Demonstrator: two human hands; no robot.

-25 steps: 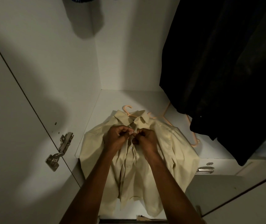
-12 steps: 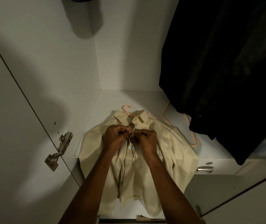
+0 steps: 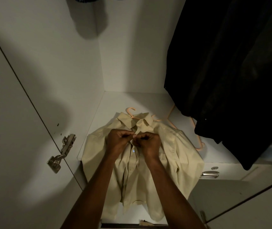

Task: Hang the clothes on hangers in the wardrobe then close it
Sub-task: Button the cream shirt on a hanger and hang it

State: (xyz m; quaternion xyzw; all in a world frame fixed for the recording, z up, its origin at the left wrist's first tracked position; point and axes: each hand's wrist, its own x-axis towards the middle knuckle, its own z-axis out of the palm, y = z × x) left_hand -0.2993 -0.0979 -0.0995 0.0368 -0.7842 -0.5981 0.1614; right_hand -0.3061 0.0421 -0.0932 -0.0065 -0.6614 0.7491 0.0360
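Both hands, left hand (image 3: 119, 140) and right hand (image 3: 148, 142), pinch cream shirt (image 3: 173, 156) placket, buttoning on hanger (image 3: 130, 112); hanging and door-closing remain.

Peach hanger (image 3: 130, 112) mostly under the shirt (image 3: 178, 156); dark garment (image 3: 231, 63) cut off right

From my remote feed: dim light pools on white wardrobe walls (image 3: 132, 55), a metal hinge (image 3: 62, 151) on the open left door (image 3: 8, 129), shadows above.

1 shirt (image 3: 173, 151), 2 hangers (image 3: 130, 111) (image 3: 198, 142), 1 dk garment (image 3: 231, 63), 2 hinges (image 3: 62, 152) (image 3: 209, 174).
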